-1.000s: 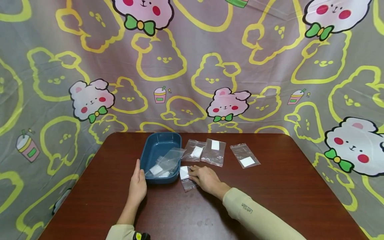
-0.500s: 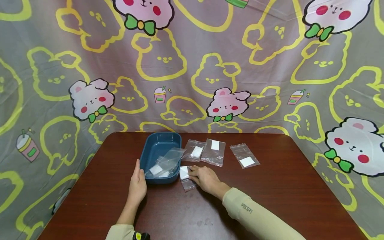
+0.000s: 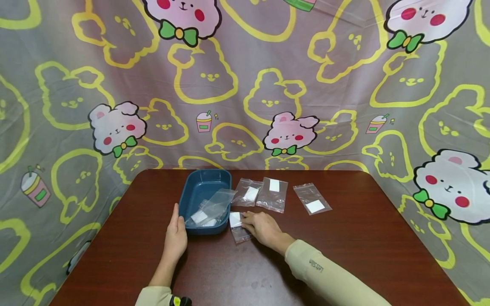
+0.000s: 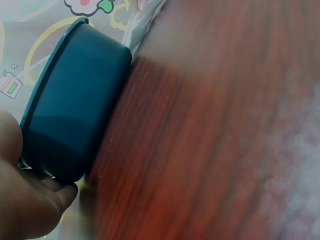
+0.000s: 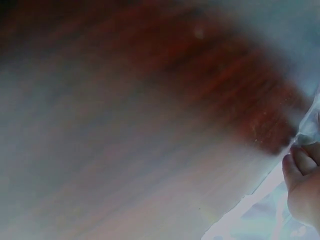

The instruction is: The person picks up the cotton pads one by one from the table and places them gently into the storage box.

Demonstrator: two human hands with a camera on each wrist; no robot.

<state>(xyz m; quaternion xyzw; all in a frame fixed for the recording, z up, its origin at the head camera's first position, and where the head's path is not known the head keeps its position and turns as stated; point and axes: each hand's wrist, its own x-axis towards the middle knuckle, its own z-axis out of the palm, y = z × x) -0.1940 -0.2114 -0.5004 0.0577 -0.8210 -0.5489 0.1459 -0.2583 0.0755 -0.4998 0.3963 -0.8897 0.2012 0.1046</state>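
Left hand (image 3: 175, 238) flat against blue tray (image 3: 203, 187), steadying. Right hand (image 3: 264, 228) pinches small bag (image 3: 238, 227) on counter (advise firm pinch before lift).

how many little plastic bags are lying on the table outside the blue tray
4: one under the right hand by the tray, at; three behind it at. More lie inside the tray.

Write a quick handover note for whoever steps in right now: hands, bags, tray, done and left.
Left hand: open, resting against the blue tray near its front left corner.
Right hand: pinching a small clear zip bag with a white pad, flat on the table just right of the tray.
Done: bags in the tray.
Left: the pinched bag plus three more bags behind it.
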